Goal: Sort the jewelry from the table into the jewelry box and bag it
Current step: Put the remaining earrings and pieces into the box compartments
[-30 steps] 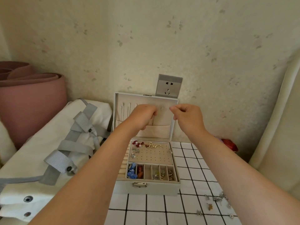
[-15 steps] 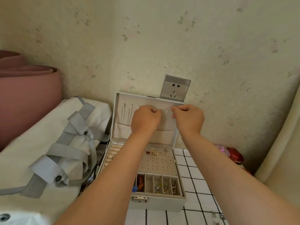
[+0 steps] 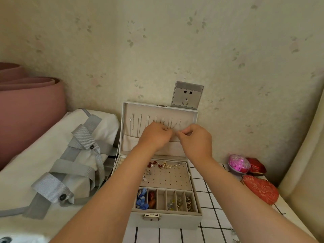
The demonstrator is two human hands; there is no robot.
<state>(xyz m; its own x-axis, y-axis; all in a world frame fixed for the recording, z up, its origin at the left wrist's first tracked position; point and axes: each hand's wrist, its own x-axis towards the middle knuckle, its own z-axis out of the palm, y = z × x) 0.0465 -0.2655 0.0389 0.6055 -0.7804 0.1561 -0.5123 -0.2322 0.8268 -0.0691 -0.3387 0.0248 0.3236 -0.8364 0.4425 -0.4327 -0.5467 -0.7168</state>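
Jewelry box (image 3: 178,220) in pale grey-beige is standing open on the white-tiled desk (image 3: 171,236), its lid (image 3: 190,116) leaning upright against the wallpapered wall. Inside the lid, silver chains (image 3: 133,125) are hanging from a row of slots above a fabric pocket (image 3: 129,144). Both hands are meeting in front of that row with fingers curled: the left hand (image 3: 155,137) and the right hand (image 3: 196,141) are each pinching a thin chain (image 3: 175,127), barely visible between the fingertips.

Below, red and pearl earrings (image 3: 163,164) are lying along the far edge of the perforated panel (image 3: 170,179), and small silver studs (image 3: 146,174) are sitting at its left side. In the front row of dividers, blue flower pieces (image 3: 142,199) are filling the leftmost slot, a red-orange piece (image 3: 152,199) is sitting in the next, and metal trinkets (image 3: 183,201) are crowding slots further right. A metal clasp (image 3: 151,216) is hanging on the front wall.

A white canvas bag (image 3: 35,163) with grey straps is lying just left of the box. An embroidered red pouch (image 3: 261,190), a red box (image 3: 257,166) and a pink round case (image 3: 239,163) are resting to the right, near the wall. A wall socket (image 3: 187,95) is showing just above the lid, and a rolled pink mat (image 3: 29,109) is sitting at far left.
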